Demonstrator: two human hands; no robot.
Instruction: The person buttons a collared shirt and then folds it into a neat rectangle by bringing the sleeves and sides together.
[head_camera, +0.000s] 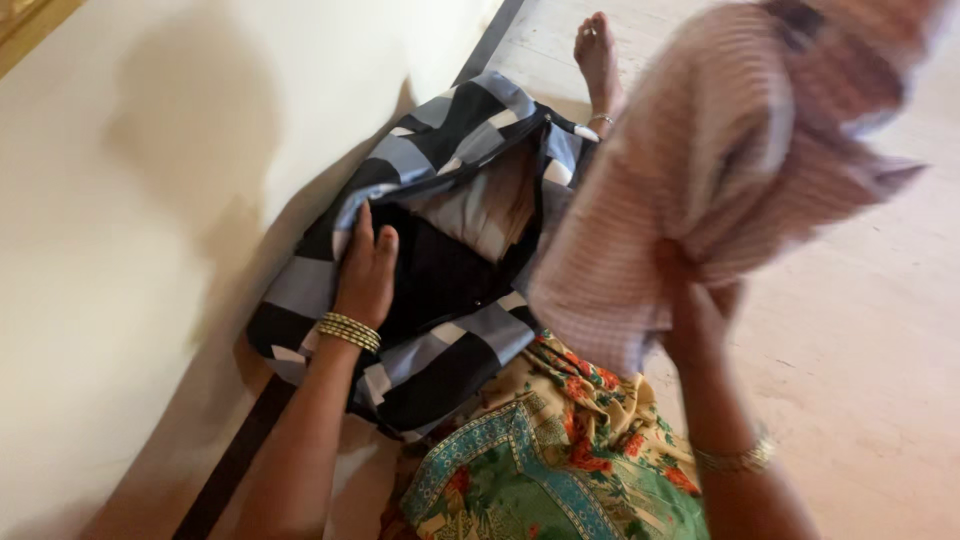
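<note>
left hand (366, 268): fingers spread flat on the checked bag (420, 240), its long axis running away along the wall.
right hand (700, 320): fingers clamped on a blurred pink checked cloth (700, 170) hanging above.

I sit on a pale floor (870, 330) of light boards or tiles, faint seams running across it toward the top of my view. To my left rises a plain cream wall (150, 200), smooth and bare, with soft grey shadows thrown across it. Along its foot runs a dark skirting strip (235, 460), which reappears further off near the top (495, 35). In the upper left corner I catch a sliver of what may be a wooden frame (25, 25), yellowish, too cropped to tell. The light is warm and even.
</note>
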